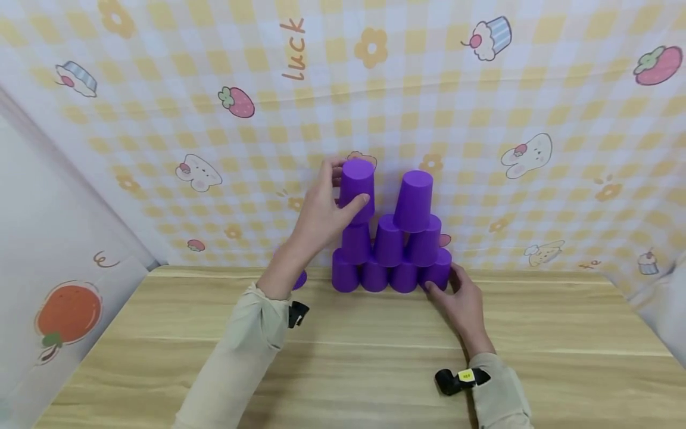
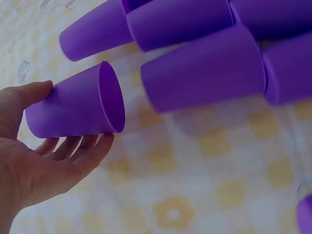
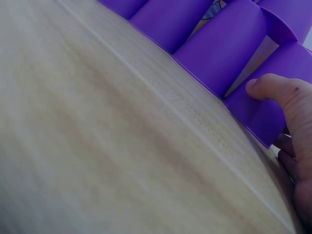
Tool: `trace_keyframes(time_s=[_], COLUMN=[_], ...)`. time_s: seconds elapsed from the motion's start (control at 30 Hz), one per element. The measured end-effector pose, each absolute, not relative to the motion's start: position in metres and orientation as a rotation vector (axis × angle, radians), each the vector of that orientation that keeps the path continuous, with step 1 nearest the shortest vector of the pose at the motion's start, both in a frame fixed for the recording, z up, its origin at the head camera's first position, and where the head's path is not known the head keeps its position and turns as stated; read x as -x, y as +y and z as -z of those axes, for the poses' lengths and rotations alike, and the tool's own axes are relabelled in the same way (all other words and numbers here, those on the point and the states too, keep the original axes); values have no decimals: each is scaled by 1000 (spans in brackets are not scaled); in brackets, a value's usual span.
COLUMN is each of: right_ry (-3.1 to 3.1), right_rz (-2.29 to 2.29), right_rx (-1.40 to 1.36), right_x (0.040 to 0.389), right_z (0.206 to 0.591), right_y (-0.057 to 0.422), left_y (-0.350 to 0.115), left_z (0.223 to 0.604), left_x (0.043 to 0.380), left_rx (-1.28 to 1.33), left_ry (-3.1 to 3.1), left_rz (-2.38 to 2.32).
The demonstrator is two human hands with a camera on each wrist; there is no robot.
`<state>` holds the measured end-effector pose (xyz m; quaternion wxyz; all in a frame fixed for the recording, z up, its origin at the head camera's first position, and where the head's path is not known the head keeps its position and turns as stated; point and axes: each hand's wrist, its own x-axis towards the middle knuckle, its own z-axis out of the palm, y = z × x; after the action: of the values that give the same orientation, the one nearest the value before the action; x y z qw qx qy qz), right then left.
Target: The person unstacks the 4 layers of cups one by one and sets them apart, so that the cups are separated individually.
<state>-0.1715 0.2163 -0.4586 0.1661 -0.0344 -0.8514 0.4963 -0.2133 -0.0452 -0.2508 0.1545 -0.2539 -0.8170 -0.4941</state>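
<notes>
My left hand [image 1: 327,205] grips a purple cup [image 1: 358,186] mouth down, thumb on the near side and fingers round the far side. In the left wrist view a gap shows between that held cup [image 2: 70,105] and the stacked cup [image 2: 204,70] below it. The pyramid has several upside-down cups along the bottom, three in the middle row, and one upper cup [image 1: 415,199] at the right. My right hand [image 1: 465,301] holds the bottom row's right-end cup [image 3: 265,109], its thumb on the front and fingers round the outer side.
The pyramid stands at the back of the wooden table [image 1: 370,357], close to a checked cloth backdrop [image 1: 455,107]. Another purple object [image 1: 300,280] lies on the table left of the pyramid, mostly hidden by the left forearm. Black cameras sit on both wrists.
</notes>
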Motion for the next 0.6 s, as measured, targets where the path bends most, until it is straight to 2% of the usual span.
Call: trace_keyframes(time_s=[0.27,0.6], right_ry=[-2425,-2410], right_rz=[-1406,-1392], right_rx=[95,74], right_x=[172,172], right_z=[459,459], right_y=[217,216], left_y=[-76,-120], left_z=[241,249], left_x=[202,197], left_rx=[696,580], left_ry=[-2349,-2305], left_rz=[1402,1374])
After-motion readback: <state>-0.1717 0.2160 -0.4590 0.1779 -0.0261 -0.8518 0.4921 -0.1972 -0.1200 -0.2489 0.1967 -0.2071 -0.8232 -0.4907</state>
